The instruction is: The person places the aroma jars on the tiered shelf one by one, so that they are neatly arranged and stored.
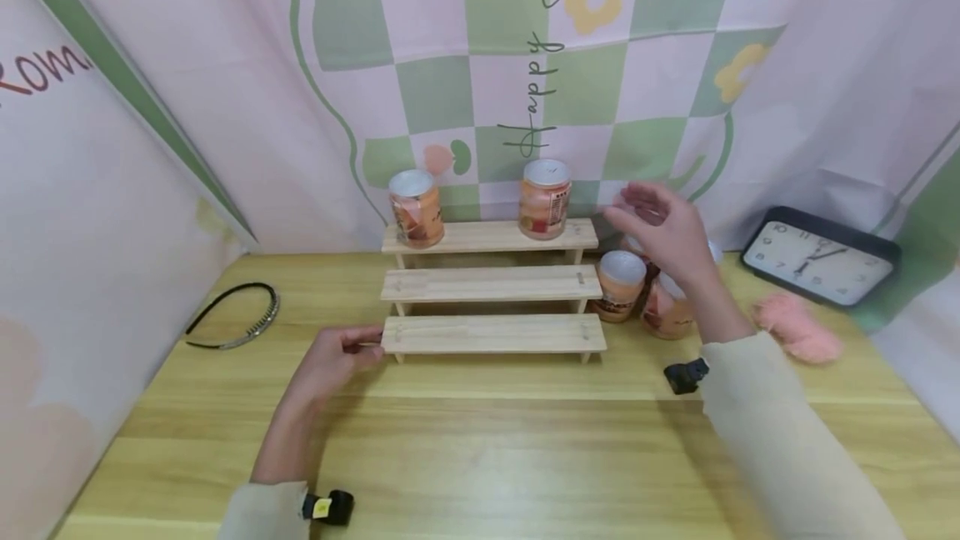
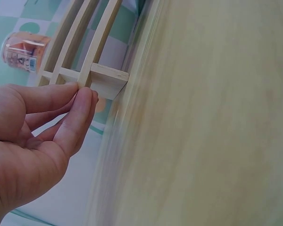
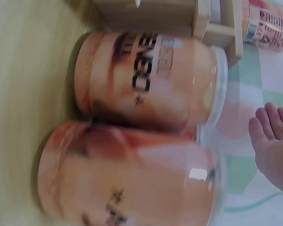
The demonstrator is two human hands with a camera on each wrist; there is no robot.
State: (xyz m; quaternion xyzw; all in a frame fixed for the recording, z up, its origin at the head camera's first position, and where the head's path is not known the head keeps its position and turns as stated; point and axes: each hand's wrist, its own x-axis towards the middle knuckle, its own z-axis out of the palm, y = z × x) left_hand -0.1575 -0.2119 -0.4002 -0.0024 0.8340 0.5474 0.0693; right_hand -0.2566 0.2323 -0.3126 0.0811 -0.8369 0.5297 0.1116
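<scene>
A three-tier wooden display rack (image 1: 492,333) stands on the table. My left hand (image 1: 335,363) is at the left end of its lowest tier. In the left wrist view, the thumb and fingertips (image 2: 85,96) pinch the end of that board. Two cans with orange-pink labels and silver lids stand on the top tier, a left can (image 1: 417,211) and a right can (image 1: 545,200). My right hand (image 1: 663,227) is raised to the right of the rack, fingers loosely bent and holding nothing. Below it, several more cans (image 1: 621,288) stand on the table, partly hidden by the hand and forearm.
A black-framed clock (image 1: 819,258) leans at the back right, with a fluffy pink thing (image 1: 798,327) in front of it. To the left lies a dark headband (image 1: 258,325). Behind the table (image 1: 495,465) hangs a green-and-white checked curtain (image 1: 510,7).
</scene>
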